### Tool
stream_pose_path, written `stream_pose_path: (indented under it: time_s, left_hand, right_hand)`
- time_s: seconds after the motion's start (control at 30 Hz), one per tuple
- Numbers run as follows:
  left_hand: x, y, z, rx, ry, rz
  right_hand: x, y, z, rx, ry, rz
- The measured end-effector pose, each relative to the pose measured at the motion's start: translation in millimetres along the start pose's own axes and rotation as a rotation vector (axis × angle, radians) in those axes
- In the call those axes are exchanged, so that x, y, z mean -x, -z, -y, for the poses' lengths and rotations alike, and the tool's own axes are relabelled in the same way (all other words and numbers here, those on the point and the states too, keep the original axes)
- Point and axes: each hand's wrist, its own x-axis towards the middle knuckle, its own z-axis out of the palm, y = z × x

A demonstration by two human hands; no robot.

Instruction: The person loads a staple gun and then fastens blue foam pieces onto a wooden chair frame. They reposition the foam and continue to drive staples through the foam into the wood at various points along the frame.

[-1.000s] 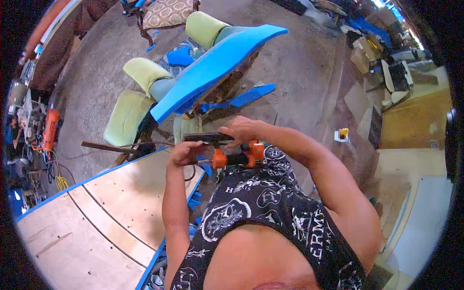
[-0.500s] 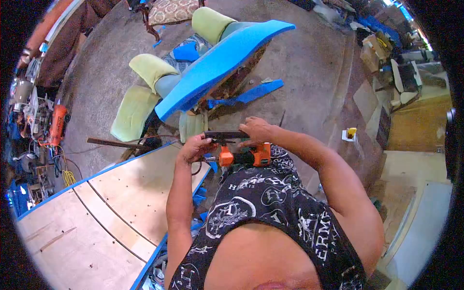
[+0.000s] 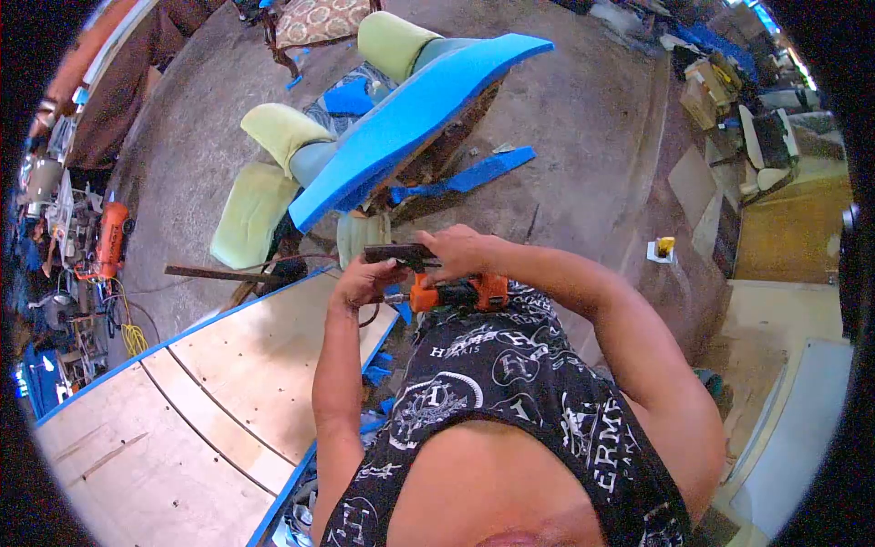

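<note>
In front of my waist is an orange and black staple gun point(image 3: 465, 294), lying sideways with a hose fitting at its left end. A dark straight bar point(image 3: 390, 253), which looks like its magazine, runs along the far side. My left hand point(image 3: 366, 277) is closed around the left end of the tool, thumb near the bar. My right hand point(image 3: 456, 252) reaches across from the right, fingers closed on the bar's right end. The fingers partly hide where bar and tool meet.
Beyond my hands stands a furniture piece with blue foam point(image 3: 410, 128) and green foam pads point(image 3: 251, 214). At lower left lies a plywood panel point(image 3: 228, 383) edged in blue. An orange tank point(image 3: 113, 239) stands far left; a patterned chair seat point(image 3: 319, 20) is at the back.
The dark bar and my right hand have slid left along the staple gun. The orange body and my left hand have shifted only slightly left.
</note>
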Motion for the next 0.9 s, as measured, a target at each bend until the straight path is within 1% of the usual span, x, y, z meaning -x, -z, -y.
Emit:
stream_pose_path:
  time_s: [0.03,0.07,0.13,0.17,0.2,0.23,0.3,0.37,0.43,0.47,0.53,0.57,0.63,0.67,0.73,0.83,0.87,0.9]
  left_hand:
    - [1.6,-3.6,-2.1,0.003,-0.003,-0.002]
    - [5.1,-6.7,-4.2,-0.005,-0.002,0.012]
    - [8.9,-4.7,-4.3,-0.017,0.004,0.024]
    - [5.0,1.1,-0.2,-0.023,0.041,0.047]
    - [1.3,7.3,4.6,-0.03,0.08,0.071]
    - [-3.2,14.3,9.9,-0.028,0.078,0.071]
    - [-8.3,21.4,14.9,-0.039,0.08,0.189]
    - [-9.0,20.7,15.8,-0.038,0.093,0.171]
    - [-7.8,14.9,12.5,-0.043,0.104,0.152]
    - [-7.5,12.9,10.4,-0.034,0.09,0.174]
    - [-8.9,12.5,9.1,-0.033,0.077,0.199]
    - [-10.9,14.5,11.1,-0.058,0.082,0.19]
    - [-11.2,12.7,10.3,-0.082,0.088,0.183]
    - [-11.5,11.6,9.8,-0.06,0.097,0.189]
    - [-13.4,9.1,9.9,-0.043,0.104,0.195]
    - [-14.7,9.4,10.4,-0.057,0.066,0.207]
    - [-16.0,10.4,11.3,-0.046,0.068,0.199]
    - [-16.6,11.8,12.7,-0.034,0.073,0.19]
  right_hand:
    - [0.8,8.4,6.4,-0.01,-0.049,0.084]
    - [2.2,4.8,4.9,-0.011,-0.044,0.086]
    - [10.5,-7.3,-3.9,0.001,0.052,-0.076]
    - [13.8,-9.9,-10.7,0.003,0.055,-0.076]
    - [18.1,-12.8,-17.2,0.107,0.086,-0.063]
    - [21.5,-15.9,-23.7,0.213,0.116,-0.048]
    - [24.5,-26.3,-35.0,0.224,0.082,-0.046]
    - [23.9,-36.3,-41.1,0.229,0.045,-0.041]
    - [18.5,-26.8,-34.2,0.11,0.129,-0.167]
    - [15.8,-22.0,-28.8,0.109,0.128,-0.17]
    - [13.8,-6.0,-14.7,0.062,-0.111,0.163]
    - [14.4,-7.5,-16.1,0.06,-0.114,0.159]
    - [15.9,-11.3,-15.4,0.079,0.015,0.007]
    - [18.0,-11.3,-16.7,0.075,0.012,0.007]
    - [22.3,2.3,-16.0,0.075,-0.052,0.131]
    - [26.1,-2.7,-23.4,0.093,-0.09,0.149]
    - [22.5,-14.0,-31.7,0.099,-0.091,0.149]
    - [16.4,-32.7,-42.7,0.104,0.028,-0.028]
